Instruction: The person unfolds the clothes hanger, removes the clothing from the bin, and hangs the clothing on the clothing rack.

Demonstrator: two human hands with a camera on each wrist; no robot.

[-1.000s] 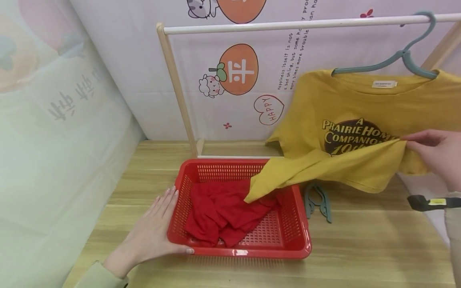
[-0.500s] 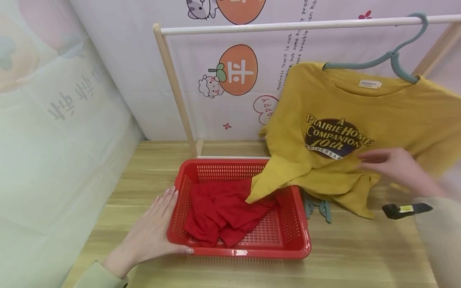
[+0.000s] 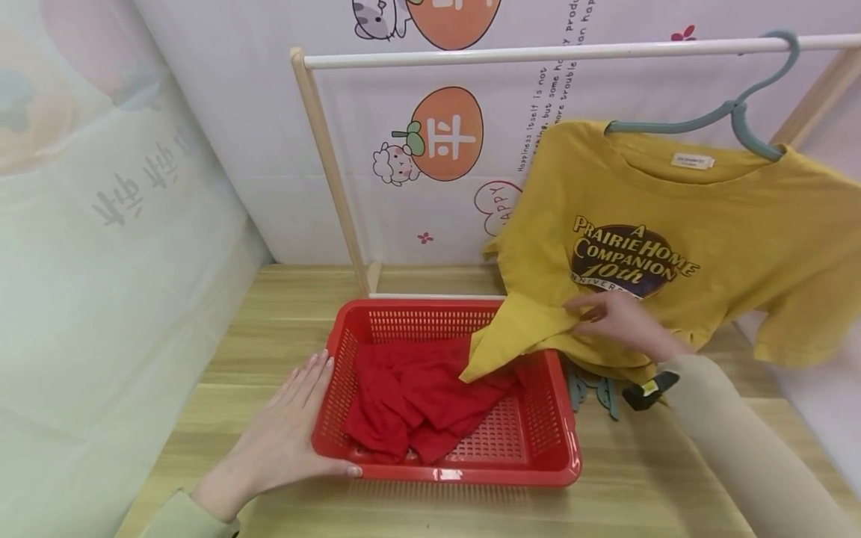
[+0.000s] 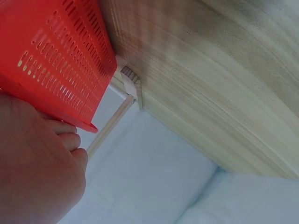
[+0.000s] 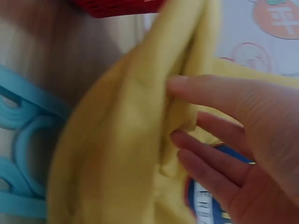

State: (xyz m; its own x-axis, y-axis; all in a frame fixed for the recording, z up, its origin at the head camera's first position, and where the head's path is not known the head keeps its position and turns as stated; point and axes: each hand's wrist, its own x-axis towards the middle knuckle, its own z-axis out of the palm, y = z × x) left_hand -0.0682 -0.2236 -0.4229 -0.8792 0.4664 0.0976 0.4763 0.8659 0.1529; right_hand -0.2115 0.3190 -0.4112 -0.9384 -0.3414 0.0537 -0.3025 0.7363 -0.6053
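In the head view, a yellow printed T-shirt (image 3: pixel 673 217) hangs from a blue-green hanger (image 3: pixel 706 119). Its lower left corner drapes over the right rim of a red plastic basket (image 3: pixel 457 474), which holds a crumpled red cloth (image 3: pixel 417 396). My right hand (image 3: pixel 619 320) is at the shirt's lower left part. In the right wrist view, its parted thumb and fingertips (image 5: pixel 184 140) lie right at a yellow fold. My left hand (image 3: pixel 285 437) rests along the basket's left rim, fingers straight, thumb on the front rim; the left wrist view shows fingers under the rim.
A rack with a white rod (image 3: pixel 511 54) and wooden posts (image 3: pixel 329 164) stands behind the basket. Another blue-green folding hanger (image 3: pixel 605 396) lies on the wooden table (image 3: pixel 269 314), partly covered by the shirt. Printed sheeting (image 3: pixel 269 112) lines the back and left.
My right hand let go of the shirt's raised hem, which dropped, and moved left to the corner over the basket. The hanger and shirt shifted slightly left. My left hand stayed put.
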